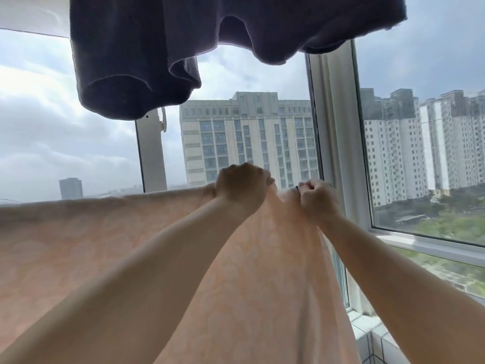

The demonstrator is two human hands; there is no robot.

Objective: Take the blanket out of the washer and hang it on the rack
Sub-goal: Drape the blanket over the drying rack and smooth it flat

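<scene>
A pale peach blanket [86,240] with a faint pattern fills the lower half of the head view, its top edge stretched level across the window. My left hand [241,186] is closed on that top edge near the middle. My right hand [319,199] grips the same edge just to the right, where the cloth bunches into folds that fall steeply down. Both arms reach up and forward. The rack itself is hidden behind the cloth; a small dark bit shows beside my right fist.
A dark purple-grey cloth [157,48] hangs from above, close over my hands. Behind stands a large window with a white frame [333,127] and a tiled sill [372,334] at lower right. Tall buildings lie outside.
</scene>
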